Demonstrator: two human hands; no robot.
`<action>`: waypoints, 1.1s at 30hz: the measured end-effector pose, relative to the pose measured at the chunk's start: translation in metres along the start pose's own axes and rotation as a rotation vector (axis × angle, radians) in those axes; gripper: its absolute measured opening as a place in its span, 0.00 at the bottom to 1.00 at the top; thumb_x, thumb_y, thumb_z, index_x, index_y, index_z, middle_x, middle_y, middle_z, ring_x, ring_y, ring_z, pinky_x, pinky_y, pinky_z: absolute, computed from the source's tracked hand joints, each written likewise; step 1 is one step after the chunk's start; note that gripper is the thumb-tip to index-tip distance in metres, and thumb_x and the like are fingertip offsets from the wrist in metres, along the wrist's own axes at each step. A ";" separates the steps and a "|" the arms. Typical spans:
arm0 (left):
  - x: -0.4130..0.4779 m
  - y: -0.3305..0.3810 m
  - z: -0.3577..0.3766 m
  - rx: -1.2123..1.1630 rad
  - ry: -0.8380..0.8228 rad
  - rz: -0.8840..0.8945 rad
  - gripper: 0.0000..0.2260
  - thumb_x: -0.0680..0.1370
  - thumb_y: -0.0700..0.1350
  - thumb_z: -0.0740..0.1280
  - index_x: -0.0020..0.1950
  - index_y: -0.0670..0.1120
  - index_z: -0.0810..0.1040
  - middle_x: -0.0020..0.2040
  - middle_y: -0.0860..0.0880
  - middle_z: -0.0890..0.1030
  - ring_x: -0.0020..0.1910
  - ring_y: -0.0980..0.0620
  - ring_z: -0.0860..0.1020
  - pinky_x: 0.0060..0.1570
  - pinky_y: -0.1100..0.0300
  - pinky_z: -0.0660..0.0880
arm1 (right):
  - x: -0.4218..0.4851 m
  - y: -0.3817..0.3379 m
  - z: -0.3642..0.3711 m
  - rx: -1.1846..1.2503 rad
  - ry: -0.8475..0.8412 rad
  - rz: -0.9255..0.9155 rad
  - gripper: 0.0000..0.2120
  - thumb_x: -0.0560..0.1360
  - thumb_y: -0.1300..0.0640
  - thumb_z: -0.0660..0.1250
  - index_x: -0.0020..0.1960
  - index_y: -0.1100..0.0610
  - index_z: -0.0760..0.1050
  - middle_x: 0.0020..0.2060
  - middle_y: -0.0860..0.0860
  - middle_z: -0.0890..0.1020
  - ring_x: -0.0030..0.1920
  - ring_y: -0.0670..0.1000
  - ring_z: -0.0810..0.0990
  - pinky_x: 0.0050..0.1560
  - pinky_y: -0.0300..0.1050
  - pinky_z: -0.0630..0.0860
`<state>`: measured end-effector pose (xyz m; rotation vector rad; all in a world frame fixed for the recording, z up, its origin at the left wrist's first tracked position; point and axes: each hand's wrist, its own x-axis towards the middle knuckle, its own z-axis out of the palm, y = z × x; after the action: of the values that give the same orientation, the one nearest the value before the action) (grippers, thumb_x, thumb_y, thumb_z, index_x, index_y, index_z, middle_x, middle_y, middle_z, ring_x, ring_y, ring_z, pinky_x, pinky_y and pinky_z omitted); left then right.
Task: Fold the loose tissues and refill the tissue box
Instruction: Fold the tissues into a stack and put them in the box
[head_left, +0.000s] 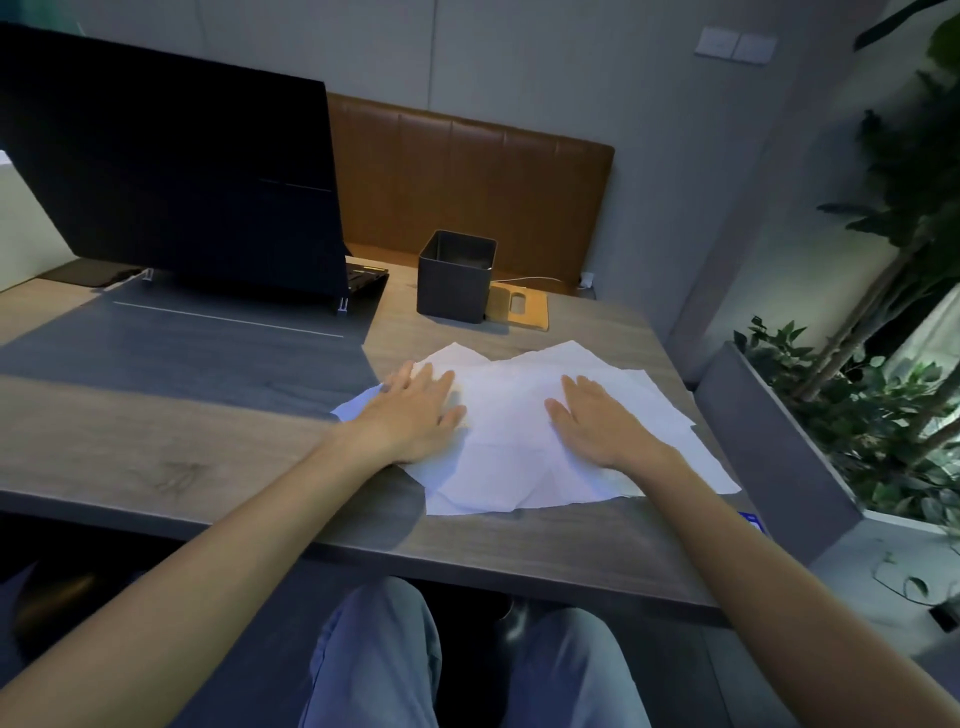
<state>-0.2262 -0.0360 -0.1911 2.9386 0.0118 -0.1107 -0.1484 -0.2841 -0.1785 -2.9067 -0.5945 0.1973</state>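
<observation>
This looks like an office booth or a small meeting nook. A wood-grain worktop (156, 457) carries an open dark laptop (176, 176) on small clear stands, with a dark desk mat (208, 338) laid in front of it. Behind the worktop a padded brown leather backrest (467, 176) runs along a plain grey panelled wall (519, 62) fitted with a pair of white switch plates (735, 45). A white cable (540, 279) leads to the wall at the back edge. To the right, a grey planter (769, 441) holds leafy green plants (857, 395).
</observation>
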 end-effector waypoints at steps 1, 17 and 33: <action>0.002 0.007 -0.001 -0.010 0.026 0.049 0.26 0.86 0.57 0.46 0.82 0.49 0.50 0.82 0.45 0.51 0.81 0.42 0.45 0.78 0.45 0.48 | 0.005 -0.003 -0.001 0.006 0.044 -0.022 0.28 0.85 0.45 0.47 0.82 0.55 0.51 0.81 0.54 0.55 0.80 0.57 0.54 0.79 0.54 0.52; 0.005 0.019 0.024 0.046 0.036 0.101 0.29 0.83 0.63 0.44 0.83 0.55 0.46 0.83 0.47 0.43 0.82 0.43 0.40 0.79 0.44 0.40 | 0.050 -0.003 -0.025 0.291 0.106 0.077 0.07 0.78 0.50 0.69 0.47 0.53 0.81 0.47 0.50 0.82 0.48 0.50 0.78 0.46 0.42 0.77; -0.007 -0.010 -0.002 -0.083 0.223 -0.174 0.21 0.83 0.59 0.55 0.74 0.53 0.69 0.73 0.46 0.70 0.71 0.41 0.69 0.66 0.45 0.68 | 0.050 -0.086 -0.072 0.523 0.224 -0.126 0.08 0.79 0.57 0.68 0.59 0.54 0.79 0.48 0.48 0.79 0.40 0.47 0.81 0.29 0.32 0.76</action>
<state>-0.2329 -0.0256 -0.1906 2.8456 0.2981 0.1874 -0.1236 -0.1966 -0.0971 -2.3386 -0.5809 0.0052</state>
